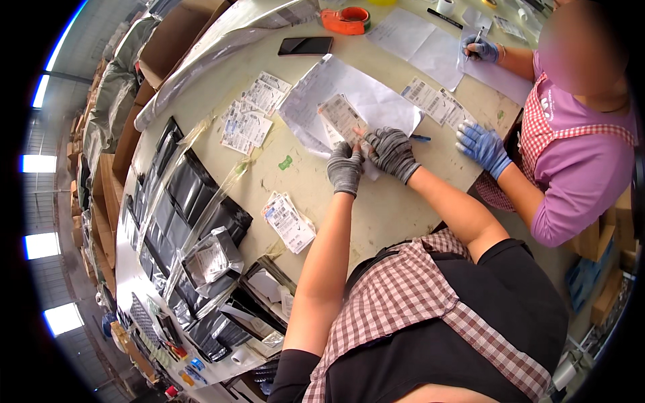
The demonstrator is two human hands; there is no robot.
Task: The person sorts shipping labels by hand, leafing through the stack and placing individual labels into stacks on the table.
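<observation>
Along the table's left edge, from 9 to 7 o'clock: rows of black and silver plastic mailer bags, overlapping. Just right of them, at 10 o'clock of centre, a loose spread of printed labels; a second small stack of labels lies at 7 o'clock of the hands.

Centre: left hand, grey knit glove, fingers curled, fingertips pinching the lower edge of a printed label slip. Right hand, same grey glove, touching the left, grasping the slip's right edge. Slip lies over a crumpled white paper sheet, at 12 o'clock of both hands.

Top, 12 o'clock: black phone, orange tape dispenser.

Right, 2 to 3 o'clock: a co-worker's blue-gloved hand flat on the table beside more labels; their other gloved hand writing with a pen.
</observation>
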